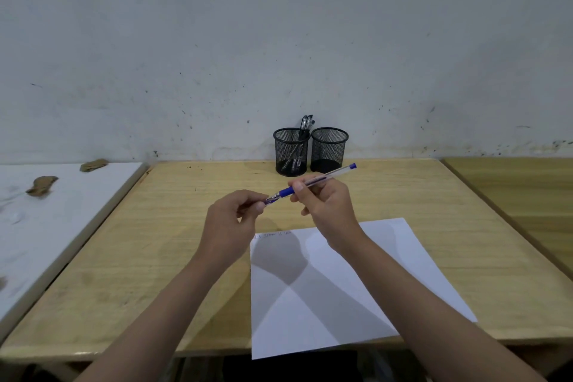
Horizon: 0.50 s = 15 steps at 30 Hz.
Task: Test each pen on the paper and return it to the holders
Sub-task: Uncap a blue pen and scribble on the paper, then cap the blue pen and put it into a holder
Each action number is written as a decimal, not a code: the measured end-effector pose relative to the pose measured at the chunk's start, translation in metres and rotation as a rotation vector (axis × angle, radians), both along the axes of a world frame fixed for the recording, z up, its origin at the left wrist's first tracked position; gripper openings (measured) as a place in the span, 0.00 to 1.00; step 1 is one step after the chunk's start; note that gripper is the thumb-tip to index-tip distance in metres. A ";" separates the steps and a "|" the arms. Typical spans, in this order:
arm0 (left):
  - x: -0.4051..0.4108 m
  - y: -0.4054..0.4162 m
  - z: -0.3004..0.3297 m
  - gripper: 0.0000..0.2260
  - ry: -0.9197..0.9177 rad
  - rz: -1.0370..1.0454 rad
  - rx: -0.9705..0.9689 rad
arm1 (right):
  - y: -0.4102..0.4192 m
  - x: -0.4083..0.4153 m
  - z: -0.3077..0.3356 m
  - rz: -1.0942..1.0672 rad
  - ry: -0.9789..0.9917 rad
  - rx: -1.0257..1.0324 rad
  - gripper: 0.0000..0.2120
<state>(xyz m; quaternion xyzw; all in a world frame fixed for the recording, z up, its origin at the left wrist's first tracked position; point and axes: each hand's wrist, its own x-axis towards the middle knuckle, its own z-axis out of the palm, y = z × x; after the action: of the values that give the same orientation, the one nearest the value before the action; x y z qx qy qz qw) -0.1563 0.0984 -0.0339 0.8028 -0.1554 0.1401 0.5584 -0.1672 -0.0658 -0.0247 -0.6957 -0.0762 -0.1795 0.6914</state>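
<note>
blue pen [313,184] pinched in right grip [322,205], left grip [235,217] pinching its cap end

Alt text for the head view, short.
Two hands hold a blue pen above a wooden table: right hand on the barrel, left hand at its tip. Paper lies below; two mesh holders stand behind.

— Any writing you can read here?
— Only one faint handwritten line along the top edge of the paper [341,282], at its corner nearest the left pen holder [291,150]. It's too small and pale to make out the words.
— Any print on the holder itself?
— None that I can read.
</note>
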 end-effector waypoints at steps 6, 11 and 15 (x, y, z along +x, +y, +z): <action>-0.008 -0.004 0.006 0.10 0.005 -0.019 -0.051 | -0.004 -0.007 0.008 -0.015 -0.027 0.018 0.05; -0.012 -0.008 0.008 0.12 0.002 -0.019 -0.064 | -0.005 -0.012 0.008 -0.042 -0.053 0.022 0.06; -0.013 -0.009 0.009 0.11 0.010 0.000 -0.071 | -0.010 -0.013 0.012 -0.087 -0.083 0.051 0.07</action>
<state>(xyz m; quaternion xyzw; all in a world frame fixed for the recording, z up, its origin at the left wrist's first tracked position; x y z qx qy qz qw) -0.1695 0.0898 -0.0248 0.7832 -0.1477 0.1416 0.5871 -0.1801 -0.0756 -0.0130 -0.6723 -0.0697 -0.2402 0.6968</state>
